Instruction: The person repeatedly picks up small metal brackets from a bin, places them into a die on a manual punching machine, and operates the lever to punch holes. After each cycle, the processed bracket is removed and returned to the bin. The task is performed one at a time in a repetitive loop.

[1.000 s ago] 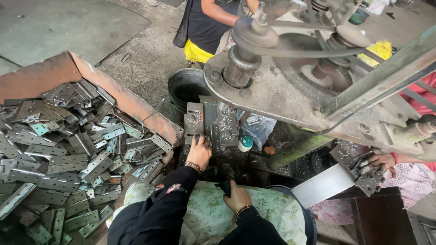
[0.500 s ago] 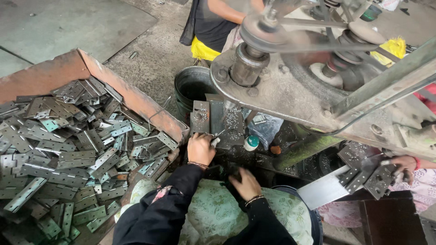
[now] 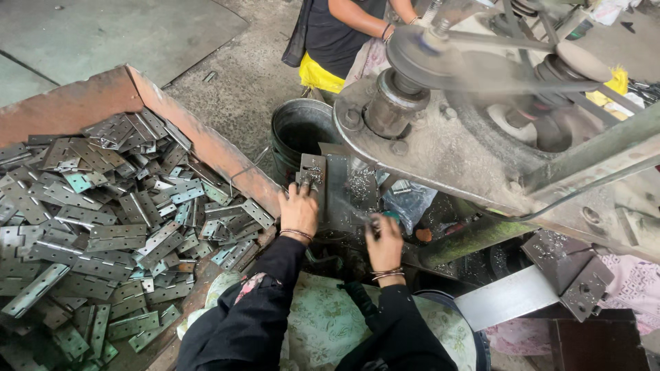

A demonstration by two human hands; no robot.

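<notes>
Nearest the camera, two dark sleeves reach forward over a pale green patterned cloth point(image 3: 323, 323) on the person's lap. The left hand point(image 3: 299, 209) lies with fingers spread, fingertips touching a small grey metal plate point(image 3: 311, 175) that stands at the front of the press point(image 3: 440, 137). The right hand point(image 3: 385, 240) is curled into a loose fist, pinching something small and dark near the fingertips; what it is cannot be told. Both wrists carry thin bangles. Between the two hands a flat steel block point(image 3: 340, 189), dusted with shiny chips, runs under the machine.

To the left, a rust-brown tray point(image 3: 206, 141) holds a big heap of grey hinges point(image 3: 103, 220), some tinted green, lying every which way. To the right, a folded metal bracket point(image 3: 574, 271) sits beside a bright steel strip point(image 3: 505, 299).

Just beyond the hands, a dark bucket point(image 3: 295, 130) stands on the concrete floor point(image 3: 103, 34), touching the machine's base. Above it, the press spreads wide: a grey flywheel housing, a blurred belt, a pulley hub point(image 3: 395, 103).

Farthest off, another person in a dark top and yellow garment point(image 3: 330, 41) stands behind the bucket, one forearm with a wristband reaching toward the machine.
</notes>
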